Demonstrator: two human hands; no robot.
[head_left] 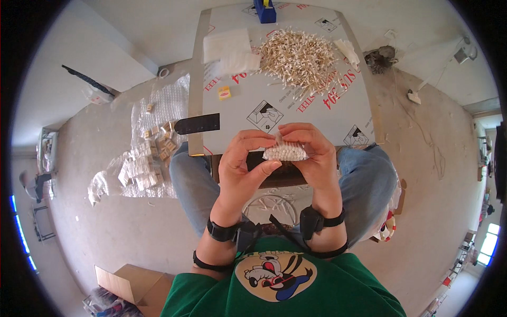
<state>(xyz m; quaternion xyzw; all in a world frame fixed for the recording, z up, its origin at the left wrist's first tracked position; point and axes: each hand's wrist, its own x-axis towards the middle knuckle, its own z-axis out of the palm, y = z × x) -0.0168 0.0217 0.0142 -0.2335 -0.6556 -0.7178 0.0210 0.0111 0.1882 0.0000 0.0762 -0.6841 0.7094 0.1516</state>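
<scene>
Between my two hands is a small clear plastic bag of cotton swabs (285,152), its packed white tips turned up toward me. My left hand (244,158) grips the bag's left end, with the thumb along the near side. At the right end, the fingers and thumb of my right hand (316,153) close on the plastic. Both hands are just over the near edge of the table (296,113). A large loose heap of cotton swabs (298,58) lies farther back on it. To the heap's left rests a stack of clear plastic bags (229,51), with a small yellow card or packet (224,93) nearer me.
A blue tape dispenser (265,12) stands at the table's far edge. A black strip (198,124) sticks out over the left edge. Several filled packs (141,168) lie on bubble wrap (170,103) on the floor at left. An open cardboard box (138,285) sits at lower left.
</scene>
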